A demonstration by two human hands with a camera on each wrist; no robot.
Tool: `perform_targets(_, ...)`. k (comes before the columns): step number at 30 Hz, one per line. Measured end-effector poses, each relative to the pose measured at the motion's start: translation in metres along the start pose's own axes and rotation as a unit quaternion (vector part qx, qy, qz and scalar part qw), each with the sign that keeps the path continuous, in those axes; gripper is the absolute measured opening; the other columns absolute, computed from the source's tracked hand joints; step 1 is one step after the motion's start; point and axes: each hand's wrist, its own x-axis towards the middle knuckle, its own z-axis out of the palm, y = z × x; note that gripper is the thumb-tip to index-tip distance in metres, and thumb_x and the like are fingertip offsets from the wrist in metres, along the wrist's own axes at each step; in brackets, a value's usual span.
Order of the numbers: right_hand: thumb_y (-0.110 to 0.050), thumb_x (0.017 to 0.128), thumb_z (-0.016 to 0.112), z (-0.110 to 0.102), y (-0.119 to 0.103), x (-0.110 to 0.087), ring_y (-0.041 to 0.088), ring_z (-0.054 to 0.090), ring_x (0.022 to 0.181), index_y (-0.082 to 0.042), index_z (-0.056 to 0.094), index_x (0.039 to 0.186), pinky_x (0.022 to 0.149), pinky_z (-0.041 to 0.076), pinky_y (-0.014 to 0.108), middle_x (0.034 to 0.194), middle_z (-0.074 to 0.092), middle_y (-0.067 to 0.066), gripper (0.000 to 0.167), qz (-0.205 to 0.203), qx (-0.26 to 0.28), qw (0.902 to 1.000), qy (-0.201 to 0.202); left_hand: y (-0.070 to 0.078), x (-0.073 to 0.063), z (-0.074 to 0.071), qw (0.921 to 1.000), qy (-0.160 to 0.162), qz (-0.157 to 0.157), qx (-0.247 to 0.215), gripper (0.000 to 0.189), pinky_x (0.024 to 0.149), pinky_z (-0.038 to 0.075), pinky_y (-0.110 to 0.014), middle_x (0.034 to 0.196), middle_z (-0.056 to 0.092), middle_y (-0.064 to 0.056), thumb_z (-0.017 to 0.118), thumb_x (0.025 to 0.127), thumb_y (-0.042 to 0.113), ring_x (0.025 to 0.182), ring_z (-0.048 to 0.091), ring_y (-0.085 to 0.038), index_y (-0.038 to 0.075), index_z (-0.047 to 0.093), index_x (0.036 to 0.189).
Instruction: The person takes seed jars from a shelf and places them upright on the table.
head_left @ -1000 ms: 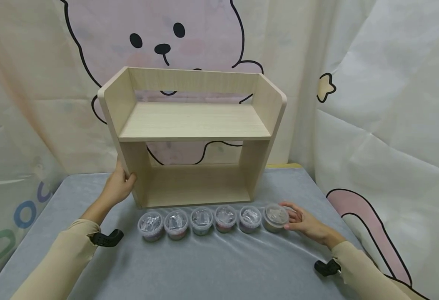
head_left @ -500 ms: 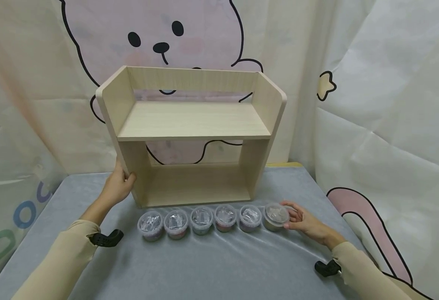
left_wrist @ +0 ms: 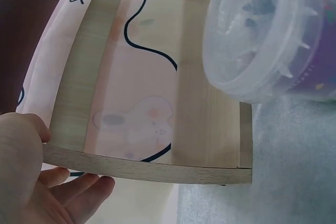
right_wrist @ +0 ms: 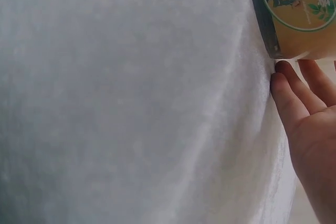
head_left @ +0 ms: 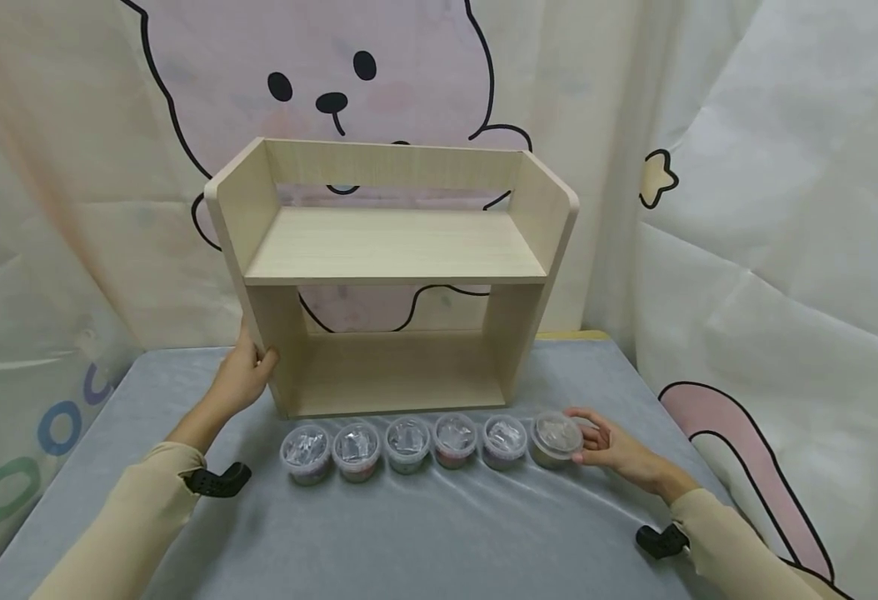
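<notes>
My left hand (head_left: 242,375) grips the left side panel of a light wooden two-tier shelf (head_left: 394,246), thumb inside and fingers outside. In the left wrist view the thumb and fingers (left_wrist: 92,198) straddle the panel's edge. My right hand (head_left: 619,450) holds the right side of the rightmost lidded plastic tub (head_left: 555,439), index finger behind and thumb in front. That tub (right_wrist: 302,19) shows a sunflower label in the right wrist view, with fingertips just beside it. Several similar clear-lidded tubs (head_left: 407,444) stand in a row to its left, before the shelf.
Grey-blue cloth (head_left: 439,533) covers the table. A printed curtain (head_left: 409,83) hangs behind the shelf, with white fabric (head_left: 769,208) on the right. A yellow strip (head_left: 574,335) shows at the table's back edge.
The head view has shifted slightly, moving everything a little to the right and down. Both hands, the shelf and the tubs keep their places relative to one another.
</notes>
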Motion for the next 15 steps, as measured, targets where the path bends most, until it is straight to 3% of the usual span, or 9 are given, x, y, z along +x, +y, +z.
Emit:
perform_targets(6,0.000,0.098,0.058,-0.002,-0.001,-0.003,-0.002,0.057,0.126,0.000,0.018,0.156,0.099,0.050,0.019,0.140,0.058,-0.015,0.070,0.016,-0.012,0.9998,0.006,-0.001,-0.003,0.001,0.9993,-0.015,0.005,-0.033,0.074,0.095,0.049,-0.069,0.147,0.039,-0.043,0.041,0.106,0.020,0.127,0.050,-0.061,0.015,-0.008,0.161)
perform_targets(10,-0.011,0.105,0.049,-0.001,-0.007,-0.005,-0.008,0.053,0.127,0.000,0.018,0.158,0.101,0.048,0.017,0.142,0.049,-0.020,0.063,0.043,-0.014,0.9988,0.018,-0.002,-0.007,0.000,0.9970,-0.019,0.011,-0.074,0.083,0.096,0.045,-0.072,0.157,0.027,-0.040,0.046,0.105,0.015,0.132,0.041,-0.065,0.027,-0.014,0.161)
perform_targets(15,-0.019,0.110,0.036,0.000,-0.016,-0.008,-0.007,0.055,0.125,0.005,0.017,0.158,0.103,0.047,0.016,0.140,0.047,-0.019,0.057,0.046,0.017,0.9984,0.026,-0.002,-0.012,-0.002,0.9946,-0.017,0.014,-0.101,0.086,0.098,0.042,-0.074,0.163,0.018,-0.034,0.049,0.104,0.015,0.134,0.039,-0.066,0.036,-0.012,0.161)
